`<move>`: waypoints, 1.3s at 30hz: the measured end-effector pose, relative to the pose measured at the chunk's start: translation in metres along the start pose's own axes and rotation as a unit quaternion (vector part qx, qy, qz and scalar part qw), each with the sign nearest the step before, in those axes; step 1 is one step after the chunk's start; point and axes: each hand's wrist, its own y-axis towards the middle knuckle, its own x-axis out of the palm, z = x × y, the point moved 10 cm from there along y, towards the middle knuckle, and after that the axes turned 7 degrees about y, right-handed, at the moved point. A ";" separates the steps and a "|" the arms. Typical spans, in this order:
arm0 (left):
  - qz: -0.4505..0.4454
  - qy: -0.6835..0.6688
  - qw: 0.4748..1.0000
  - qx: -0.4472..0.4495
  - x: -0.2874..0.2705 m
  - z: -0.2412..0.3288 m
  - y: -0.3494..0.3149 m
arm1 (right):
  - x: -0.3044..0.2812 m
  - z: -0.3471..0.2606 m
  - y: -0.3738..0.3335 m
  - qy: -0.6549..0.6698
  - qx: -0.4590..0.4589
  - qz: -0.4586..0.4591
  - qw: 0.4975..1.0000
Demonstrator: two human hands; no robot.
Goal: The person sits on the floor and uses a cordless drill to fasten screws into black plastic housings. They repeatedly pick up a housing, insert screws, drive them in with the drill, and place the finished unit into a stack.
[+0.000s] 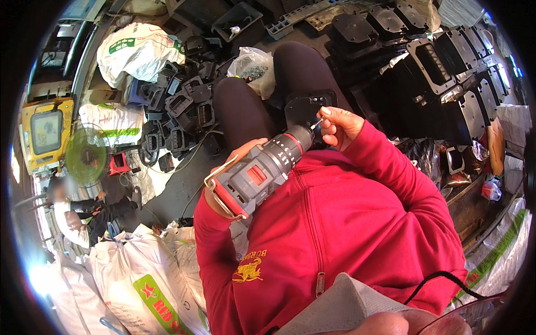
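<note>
My left hand [237,159] grips a grey and red cordless drill [262,170], its bit pointing up and right. My right hand [339,127] pinches a small screw [318,121] at the tip of the bit. Just beyond the bit, a black plastic part [304,109] rests on my lap, between my legs in dark trousers. My red zipped jacket fills the lower middle of the view.
Piles of black plastic housings [184,106] lie at the left and stacks of them [441,67] at the upper right. A clear bag of screws [254,67] sits by my knee. White sacks [139,273] stand lower left. Another person [75,209] crouches far left near a green fan [86,156].
</note>
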 end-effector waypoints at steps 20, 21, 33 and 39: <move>0.028 0.093 0.995 -0.018 0.000 -0.011 -0.004 | -0.028 -0.023 -0.006 -0.152 -0.084 0.106 0.979; 0.050 0.050 0.997 -0.028 -0.006 -0.015 -0.005 | -0.025 -0.030 -0.008 -0.176 -0.124 0.083 0.973; 0.085 0.166 0.980 0.063 -0.032 0.010 -0.012 | -0.035 -0.047 0.011 -0.702 -0.174 0.154 0.674; 0.130 0.116 0.985 0.008 -0.039 0.001 -0.024 | 0.016 -0.095 0.039 -0.841 -0.028 -0.102 0.530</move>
